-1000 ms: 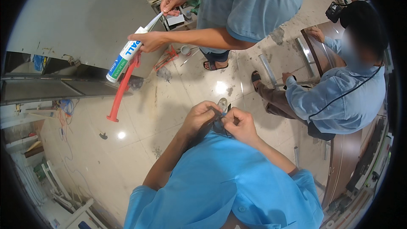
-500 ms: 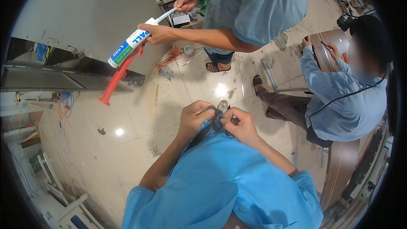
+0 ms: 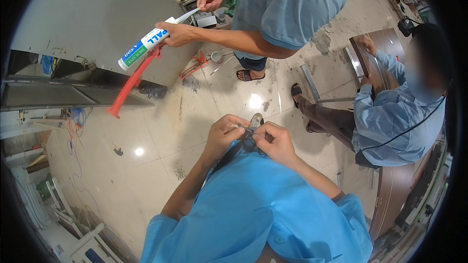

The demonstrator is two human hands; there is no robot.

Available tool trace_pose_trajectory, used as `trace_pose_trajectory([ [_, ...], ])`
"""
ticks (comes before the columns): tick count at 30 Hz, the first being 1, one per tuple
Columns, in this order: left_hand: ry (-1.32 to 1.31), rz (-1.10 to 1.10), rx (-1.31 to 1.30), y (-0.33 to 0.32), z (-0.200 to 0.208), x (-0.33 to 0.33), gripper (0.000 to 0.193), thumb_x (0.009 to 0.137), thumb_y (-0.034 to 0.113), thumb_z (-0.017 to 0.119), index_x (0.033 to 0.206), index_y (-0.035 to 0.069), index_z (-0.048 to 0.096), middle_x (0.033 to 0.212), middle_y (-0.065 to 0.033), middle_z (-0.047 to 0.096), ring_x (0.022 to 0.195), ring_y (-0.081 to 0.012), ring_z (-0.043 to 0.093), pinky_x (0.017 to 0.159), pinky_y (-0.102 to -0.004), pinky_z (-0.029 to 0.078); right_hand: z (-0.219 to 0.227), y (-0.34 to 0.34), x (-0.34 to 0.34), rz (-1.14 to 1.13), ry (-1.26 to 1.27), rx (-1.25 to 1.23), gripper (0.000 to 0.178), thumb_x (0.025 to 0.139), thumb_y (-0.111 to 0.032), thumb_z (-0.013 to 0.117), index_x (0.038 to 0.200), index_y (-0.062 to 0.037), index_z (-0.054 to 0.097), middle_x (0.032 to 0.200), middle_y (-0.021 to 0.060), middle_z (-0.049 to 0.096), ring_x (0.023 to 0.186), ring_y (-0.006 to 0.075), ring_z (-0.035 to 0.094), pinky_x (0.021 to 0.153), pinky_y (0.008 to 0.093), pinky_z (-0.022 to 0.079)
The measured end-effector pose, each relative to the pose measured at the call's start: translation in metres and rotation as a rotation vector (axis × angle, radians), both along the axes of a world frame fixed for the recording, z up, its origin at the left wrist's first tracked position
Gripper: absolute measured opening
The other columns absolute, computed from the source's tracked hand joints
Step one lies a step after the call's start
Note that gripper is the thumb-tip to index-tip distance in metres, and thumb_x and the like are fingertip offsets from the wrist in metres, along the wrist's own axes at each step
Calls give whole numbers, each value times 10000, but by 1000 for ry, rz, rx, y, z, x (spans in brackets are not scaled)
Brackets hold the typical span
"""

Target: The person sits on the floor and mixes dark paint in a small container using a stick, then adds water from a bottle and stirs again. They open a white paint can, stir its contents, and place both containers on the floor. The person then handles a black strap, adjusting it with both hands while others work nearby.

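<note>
Glossy tiled floor (image 3: 146, 165), scuffed in places; soft matt cloth shirt (image 3: 253, 214); smooth plastic sealant tube (image 3: 146, 45); the cabinet (image 3: 97, 14) looks like dull metal.

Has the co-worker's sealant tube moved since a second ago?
Yes. The sealant tube in the co-worker's hand has lifted up and away from the wearer, its base higher against the grey cabinet; the camera shifted a little too.

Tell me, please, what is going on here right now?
The person wearing the camera pinches a small dark strap piece at chest height with the left hand and right hand. A standing co-worker holds a sealant cartridge in a red caulking gun. Another person sits by a brown wooden panel.
</note>
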State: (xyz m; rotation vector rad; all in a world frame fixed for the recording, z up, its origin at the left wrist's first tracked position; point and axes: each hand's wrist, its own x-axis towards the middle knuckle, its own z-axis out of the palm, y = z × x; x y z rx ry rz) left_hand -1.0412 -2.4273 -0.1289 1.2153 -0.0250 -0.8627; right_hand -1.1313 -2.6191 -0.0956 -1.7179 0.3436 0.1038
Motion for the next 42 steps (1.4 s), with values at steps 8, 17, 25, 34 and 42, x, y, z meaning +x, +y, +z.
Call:
trace_pose_trajectory([
  [8, -13, -306, -32, 11, 0, 20, 181, 997, 185, 643, 1087, 28, 636, 1073, -90, 719, 976, -138, 662, 877, -296, 522, 5, -5, 4, 68, -200, -252, 70, 893, -62, 745, 946, -19, 731, 879, 95, 689, 676, 211, 652, 590, 338, 506],
  [17, -89, -355, 313, -2, 19, 5, 272, 1062, 220, 622, 1175, -7, 720, 1064, -31, 733, 977, -96, 641, 899, -276, 503, 2, -6, -4, 154, -231, -306, 78, 871, -83, 740, 943, -68, 714, 905, 59, 699, 691, 279, 686, 607, 397, 549],
  [25, -140, -203, 265, -2, 20, -18, 304, 1073, 250, 603, 1146, -18, 727, 980, -31, 716, 895, -101, 626, 829, -278, 507, 7, -8, -11, 181, -204, -218, 70, 834, -49, 719, 898, -55, 690, 854, 70, 657, 704, 274, 662, 627, 397, 533],
  [34, -114, -149, 284, -7, 29, -26, 286, 1067, 237, 611, 1132, -19, 721, 986, -40, 722, 913, -106, 632, 846, -278, 505, 10, -10, -13, 283, -99, -211, 171, 872, -79, 718, 1038, -50, 688, 866, 92, 662, 742, 294, 682, 664, 417, 546],
  [42, -76, -147, 308, 0, 31, -19, 281, 1027, 233, 675, 1115, -27, 734, 981, -51, 740, 903, -105, 650, 823, -275, 512, 7, -3, -4, 277, -268, -308, 60, 865, -56, 699, 922, -40, 684, 813, 93, 658, 670, 257, 652, 606, 383, 525],
])
